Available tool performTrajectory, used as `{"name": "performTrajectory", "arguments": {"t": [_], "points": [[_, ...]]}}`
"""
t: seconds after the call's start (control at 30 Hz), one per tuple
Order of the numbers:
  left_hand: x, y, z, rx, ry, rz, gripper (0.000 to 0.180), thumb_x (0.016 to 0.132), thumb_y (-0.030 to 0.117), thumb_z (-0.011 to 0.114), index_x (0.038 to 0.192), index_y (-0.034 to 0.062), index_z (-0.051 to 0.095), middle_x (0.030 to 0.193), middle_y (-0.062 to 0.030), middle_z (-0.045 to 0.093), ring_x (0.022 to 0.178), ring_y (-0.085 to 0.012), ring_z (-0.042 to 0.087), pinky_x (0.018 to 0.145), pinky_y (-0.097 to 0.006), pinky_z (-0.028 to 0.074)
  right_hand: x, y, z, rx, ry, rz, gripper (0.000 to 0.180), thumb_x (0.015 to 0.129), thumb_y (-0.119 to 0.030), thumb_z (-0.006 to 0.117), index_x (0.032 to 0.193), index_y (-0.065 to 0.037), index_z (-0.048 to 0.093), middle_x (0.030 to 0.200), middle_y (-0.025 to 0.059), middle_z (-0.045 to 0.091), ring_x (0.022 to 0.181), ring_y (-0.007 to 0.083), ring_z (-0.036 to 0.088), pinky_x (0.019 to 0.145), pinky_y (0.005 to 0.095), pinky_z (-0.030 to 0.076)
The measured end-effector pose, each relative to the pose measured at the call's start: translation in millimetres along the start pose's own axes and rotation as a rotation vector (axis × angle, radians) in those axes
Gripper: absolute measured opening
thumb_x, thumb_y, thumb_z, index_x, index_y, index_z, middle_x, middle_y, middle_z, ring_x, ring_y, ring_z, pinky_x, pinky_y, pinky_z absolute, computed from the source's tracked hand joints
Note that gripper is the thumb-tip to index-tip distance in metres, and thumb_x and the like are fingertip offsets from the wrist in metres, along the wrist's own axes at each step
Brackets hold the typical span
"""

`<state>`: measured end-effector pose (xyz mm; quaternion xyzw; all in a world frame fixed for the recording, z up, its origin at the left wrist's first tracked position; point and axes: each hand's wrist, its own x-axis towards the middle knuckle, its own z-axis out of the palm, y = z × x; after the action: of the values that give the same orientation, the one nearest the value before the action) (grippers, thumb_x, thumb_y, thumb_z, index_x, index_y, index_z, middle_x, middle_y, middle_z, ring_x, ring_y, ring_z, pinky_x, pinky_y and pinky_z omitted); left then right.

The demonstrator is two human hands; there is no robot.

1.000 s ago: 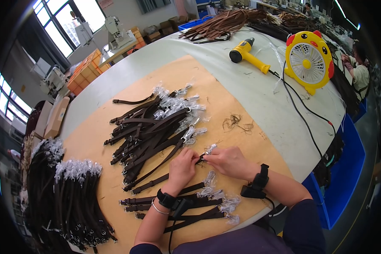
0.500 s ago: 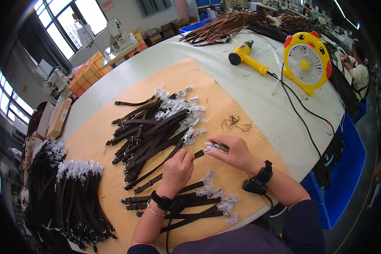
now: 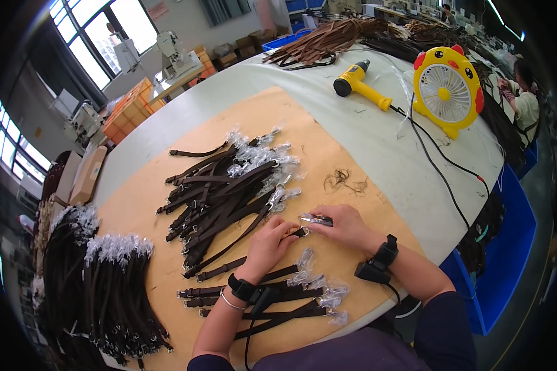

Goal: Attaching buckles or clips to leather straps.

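Note:
My left hand [image 3: 268, 246] pinches a dark brown strap [image 3: 221, 269] close to its end, where a metal ring shows. The strap's other end trails to the left under my hand. Closed in my right hand [image 3: 348, 226] is a small pair of thread snips [image 3: 317, 219], its blades pointing left, just above the strap end. Beyond my hands lies a heap of similar straps [image 3: 213, 207] with buckles and clear plastic wrap [image 3: 254, 162] on their ends. Several more straps [image 3: 263, 292] lie nearer me, also with wrapped ends.
Brown paper [image 3: 278, 108] covers part of the pale table [image 3: 229, 77]. Bundled straps [image 3: 114, 297] hang over the left edge. A yellow heat gun [image 3: 362, 85], a yellow fan [image 3: 445, 93] and cables stand to the right, above a blue bin [image 3: 507, 247]. A person [image 3: 523, 99] sits far right.
My left hand has shifted slightly right, closer to the right hand, and its fingers have moved along to the strap's end. The snips' blades now show more plainly.

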<state>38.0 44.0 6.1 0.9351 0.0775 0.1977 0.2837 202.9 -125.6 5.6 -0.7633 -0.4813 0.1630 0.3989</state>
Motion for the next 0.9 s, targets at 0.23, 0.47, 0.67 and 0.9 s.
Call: {"name": "performTrajectory", "arguments": {"t": [0.23, 0.47, 0.67, 0.9], "points": [[-1, -8, 10, -0.141, 0.080, 0.008, 0.008, 0.082, 0.003, 0.077, 0.089, 0.0018, 0.074, 0.081, -0.0106, 0.063, 0.069, -0.0260, 0.064, 0.063, -0.033, 0.050, -12, -7, 4, -0.183, 0.066, -0.344, 0.023, 0.095, -0.029, 0.068, 0.111, -0.014, 0.071, 0.085, 0.0078, 0.067, 0.068, 0.0288, 0.066, 0.062, 0.0385, 0.053], [1, -3, 6, 0.174, 0.038, 0.201, 0.006, 0.083, 0.002, 0.072, 0.088, 0.0050, 0.070, 0.087, -0.0088, 0.063, 0.073, -0.0299, 0.066, 0.061, -0.037, 0.053, -13, -2, 7, -0.408, 0.013, -0.395, 0.026, 0.093, -0.030, 0.069, 0.114, -0.014, 0.071, 0.079, 0.0049, 0.061, 0.064, 0.0260, 0.064, 0.056, 0.0377, 0.052], [0, 2, 7, 0.135, 0.012, 0.084, 0.007, 0.088, 0.001, 0.065, 0.092, 0.0059, 0.062, 0.090, -0.0091, 0.061, 0.076, -0.0326, 0.066, 0.062, -0.040, 0.053, -13, -5, 10, -0.479, 0.024, -0.474, 0.024, 0.091, -0.028, 0.071, 0.111, -0.015, 0.071, 0.079, 0.0033, 0.060, 0.063, 0.0237, 0.064, 0.053, 0.0362, 0.051], [-2, 0, 6, 0.105, 0.008, 0.041, 0.007, 0.087, 0.002, 0.066, 0.093, 0.0057, 0.063, 0.090, -0.0105, 0.062, 0.078, -0.0328, 0.066, 0.064, -0.040, 0.054, -11, -12, 9, -0.457, -0.005, -0.456, 0.017, 0.092, -0.027, 0.069, 0.096, -0.013, 0.062, 0.077, 0.0046, 0.061, 0.067, 0.0254, 0.066, 0.055, 0.0378, 0.052]]}}
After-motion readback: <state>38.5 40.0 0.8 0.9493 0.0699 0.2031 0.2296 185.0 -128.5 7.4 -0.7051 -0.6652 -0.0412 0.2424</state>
